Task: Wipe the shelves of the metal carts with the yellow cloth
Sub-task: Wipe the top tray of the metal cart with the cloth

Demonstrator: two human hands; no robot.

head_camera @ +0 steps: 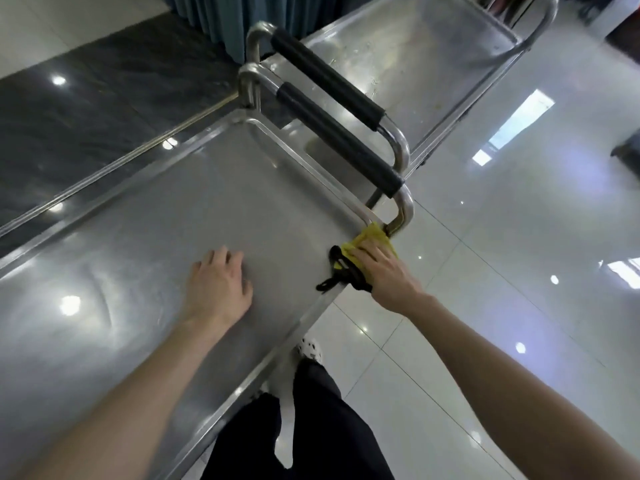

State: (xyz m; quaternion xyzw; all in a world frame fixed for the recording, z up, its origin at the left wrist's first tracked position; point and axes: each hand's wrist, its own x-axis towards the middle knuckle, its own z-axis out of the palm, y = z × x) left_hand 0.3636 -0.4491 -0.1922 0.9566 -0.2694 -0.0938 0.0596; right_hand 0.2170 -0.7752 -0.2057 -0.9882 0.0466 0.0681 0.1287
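Observation:
The near metal cart's top shelf fills the left and middle of the head view. My right hand presses the yellow cloth onto the shelf's right rim, close to the corner under the handle post. A black cord trails from under that hand across the rim. My left hand rests flat on the shelf surface, fingers spread, holding nothing. A second metal cart stands just beyond, its shelf dull with specks.
Two black-padded handles of the carts sit side by side between the shelves. Glossy white tiled floor lies to the right, dark floor to the left. A teal curtain hangs at the back. My legs stand at the cart's near edge.

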